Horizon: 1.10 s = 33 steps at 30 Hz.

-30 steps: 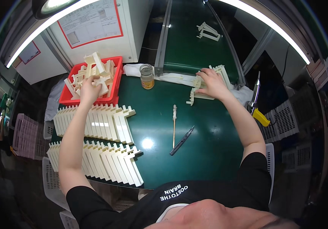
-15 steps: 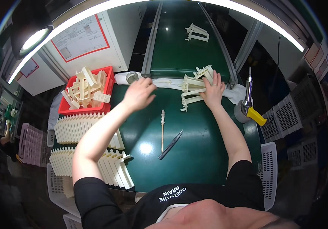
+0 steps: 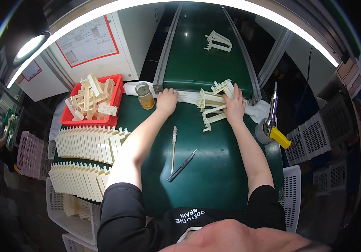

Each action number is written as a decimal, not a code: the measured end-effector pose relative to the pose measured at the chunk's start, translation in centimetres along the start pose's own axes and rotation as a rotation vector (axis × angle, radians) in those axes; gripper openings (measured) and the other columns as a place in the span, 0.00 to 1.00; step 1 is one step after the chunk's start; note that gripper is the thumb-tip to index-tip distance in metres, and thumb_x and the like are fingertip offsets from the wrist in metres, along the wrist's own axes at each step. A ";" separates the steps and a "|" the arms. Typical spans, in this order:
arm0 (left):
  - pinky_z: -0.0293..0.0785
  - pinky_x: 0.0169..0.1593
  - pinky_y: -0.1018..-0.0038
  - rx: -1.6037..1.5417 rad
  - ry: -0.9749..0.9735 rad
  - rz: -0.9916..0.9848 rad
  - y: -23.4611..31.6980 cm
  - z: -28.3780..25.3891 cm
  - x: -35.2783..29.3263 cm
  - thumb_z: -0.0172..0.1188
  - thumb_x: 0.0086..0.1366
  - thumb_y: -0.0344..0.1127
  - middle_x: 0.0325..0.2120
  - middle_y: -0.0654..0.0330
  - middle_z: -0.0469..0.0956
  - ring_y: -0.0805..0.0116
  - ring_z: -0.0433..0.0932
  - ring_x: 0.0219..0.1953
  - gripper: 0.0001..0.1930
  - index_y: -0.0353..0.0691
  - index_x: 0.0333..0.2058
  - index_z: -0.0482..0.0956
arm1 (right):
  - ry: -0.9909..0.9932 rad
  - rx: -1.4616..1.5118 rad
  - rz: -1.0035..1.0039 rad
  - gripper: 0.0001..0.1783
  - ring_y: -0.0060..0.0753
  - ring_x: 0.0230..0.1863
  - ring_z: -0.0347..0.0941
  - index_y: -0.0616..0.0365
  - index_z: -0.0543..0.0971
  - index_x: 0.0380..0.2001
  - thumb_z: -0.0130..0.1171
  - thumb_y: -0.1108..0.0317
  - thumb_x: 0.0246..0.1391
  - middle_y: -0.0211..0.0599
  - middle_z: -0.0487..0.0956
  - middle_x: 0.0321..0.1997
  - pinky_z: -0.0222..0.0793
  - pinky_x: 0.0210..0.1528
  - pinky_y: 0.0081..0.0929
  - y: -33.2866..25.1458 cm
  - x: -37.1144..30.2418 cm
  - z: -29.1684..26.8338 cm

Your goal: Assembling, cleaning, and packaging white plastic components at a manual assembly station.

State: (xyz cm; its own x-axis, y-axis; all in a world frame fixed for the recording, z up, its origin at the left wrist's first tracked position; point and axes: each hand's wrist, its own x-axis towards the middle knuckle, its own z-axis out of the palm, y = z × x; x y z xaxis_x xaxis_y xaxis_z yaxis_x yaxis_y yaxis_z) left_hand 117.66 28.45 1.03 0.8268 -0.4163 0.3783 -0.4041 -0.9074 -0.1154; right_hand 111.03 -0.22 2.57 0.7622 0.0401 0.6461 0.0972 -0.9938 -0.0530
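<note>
Reading clock from centre of green bench (image 3: 214,176). Right hand (image 3: 235,110) toward 2-3 o'clock, fingers stretched over cluster of cream plastic open frames with toothed ends (image 3: 207,99) at 2. Touching them; gripping or just resting, can't tell. Probably bunched there to keep loose pieces from sliding.

Left hand (image 3: 167,102) at 11, fingers bent down onto white cloth strip (image 3: 191,99) along foot of green conveyor belt (image 3: 188,59). Near clear glass jar with yellowish lower part (image 3: 146,101) at 10. Fingertips out of sight, so pinching something or free: can't tell. Thin pale sliver (image 3: 182,94) on cloth beside fingers, too small to identify.

Single cream plastic frame (image 3: 220,48) at 1, on belt, well apart from both hands. Wooden stick with white wrapped tip (image 3: 173,151) and dark grey pen-shaped tool (image 3: 182,166) toward 6, likely parked centrally for quick reach. Silver-barrelled tool with yellow handle (image 3: 280,137) at 3, tip up, likely stood so to save space; type unclear.

Cream plastic slats in two overlapping rows (image 3: 84,145), 8 to 9, probably fanned for easy pick-up. Inner ends blocked by left forearm (image 3: 140,134) and sleeve. Red plastic tray (image 3: 90,123) at 9-10, heaped with cream plastic parts (image 3: 90,98), with lower ones buried. White perforated crate (image 3: 75,229) at 7-8, contents half in shadow.
</note>
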 end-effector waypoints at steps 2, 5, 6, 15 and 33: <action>0.75 0.41 0.64 -0.053 0.059 -0.041 0.8 0.1 0.5 0.52 0.58 0.31 0.36 0.58 0.75 0.60 0.76 0.42 0.11 0.43 0.40 0.77 | 0.014 0.016 -0.038 0.23 0.54 0.62 0.62 0.49 0.82 0.37 0.68 0.77 0.29 0.49 0.61 0.64 0.69 0.50 0.45 1.1 0.0 0.9; 0.76 0.37 0.64 -0.031 0.053 -0.086 0.7 0.9 0.6 0.53 0.57 0.32 0.33 0.59 0.75 0.62 0.77 0.39 0.07 0.43 0.32 0.80 | 0.034 0.148 -0.077 0.20 0.59 0.55 0.69 0.52 0.81 0.36 0.65 0.77 0.33 0.57 0.64 0.61 0.70 0.53 0.41 1.3 0.1 1.1; 0.77 0.37 0.64 -0.038 0.038 -0.097 0.6 1.0 0.7 0.53 0.57 0.32 0.33 0.58 0.76 0.61 0.77 0.39 0.07 0.42 0.28 0.81 | 0.061 0.214 -0.051 0.18 0.59 0.54 0.69 0.53 0.81 0.36 0.65 0.76 0.36 0.57 0.66 0.59 0.69 0.54 0.41 0.7 0.1 0.2; 0.76 0.35 0.59 -0.288 0.083 0.082 -2.1 -7.8 0.9 0.60 0.55 0.40 0.27 0.55 0.78 0.54 0.80 0.33 0.08 0.42 0.28 0.79 | -0.058 0.784 -0.005 0.15 0.26 0.37 0.74 0.62 0.77 0.44 0.61 0.65 0.57 0.35 0.79 0.38 0.70 0.39 0.27 -1.5 4.7 -4.9; 0.75 0.46 0.59 -0.068 0.254 -0.805 -32.1 -18.2 -14.1 0.56 0.61 0.40 0.34 0.52 0.82 0.52 0.80 0.41 0.11 0.44 0.37 0.83 | -0.495 0.538 -0.124 0.21 0.40 0.58 0.71 0.58 0.81 0.45 0.58 0.58 0.51 0.44 0.77 0.53 0.71 0.55 0.35 -47.9 23.3 -1.1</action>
State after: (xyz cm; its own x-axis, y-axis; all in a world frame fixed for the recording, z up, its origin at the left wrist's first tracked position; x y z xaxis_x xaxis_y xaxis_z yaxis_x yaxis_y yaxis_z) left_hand 111.78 64.48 16.13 0.7629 0.3882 0.5170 0.2407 -0.9127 0.3301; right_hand 123.41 48.24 21.02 0.9123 0.3170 0.2594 0.4046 -0.7962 -0.4498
